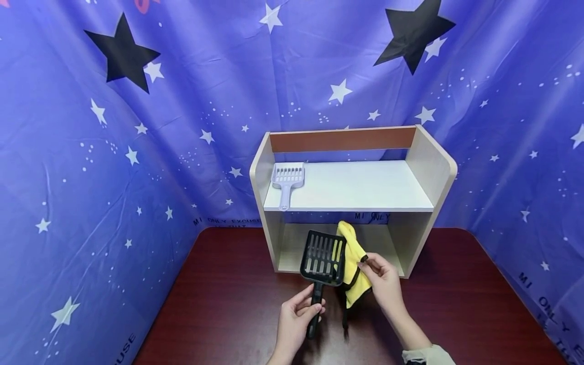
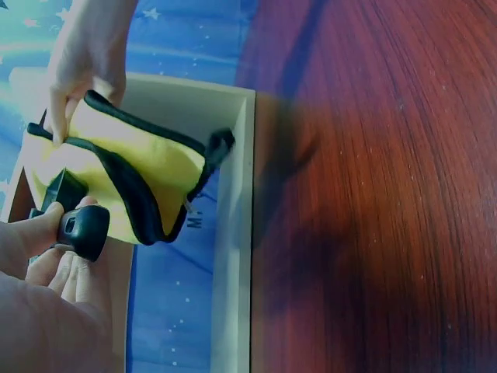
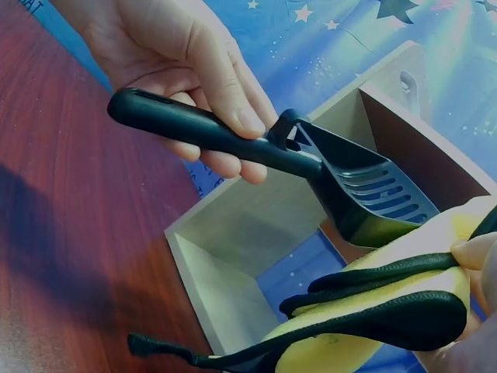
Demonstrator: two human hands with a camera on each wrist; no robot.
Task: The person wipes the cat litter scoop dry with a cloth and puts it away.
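My left hand (image 1: 294, 318) grips the handle of a black slotted litter scoop (image 1: 321, 278), its head pointing up and away from me. In the right wrist view the thumb presses along the top of the scoop's handle (image 3: 206, 130), with fingers beneath. A yellow cloth (image 1: 352, 258) with black edging hangs from my right hand (image 1: 383, 284), pinched between thumb and fingers. The cloth lies against the right side of the scoop head, and some yellow shows through its slots. In the left wrist view the cloth (image 2: 167, 167) is folded, with a dark strap at one corner.
Behind the hands stands a two-level wooden shelf unit (image 1: 444, 167) on a dark red table (image 1: 219, 304). A pale lavender litter scoop (image 1: 285, 188) lies at the left of its upper shelf (image 1: 356, 185). Blue star-patterned curtains (image 1: 205, 76) surround the table.
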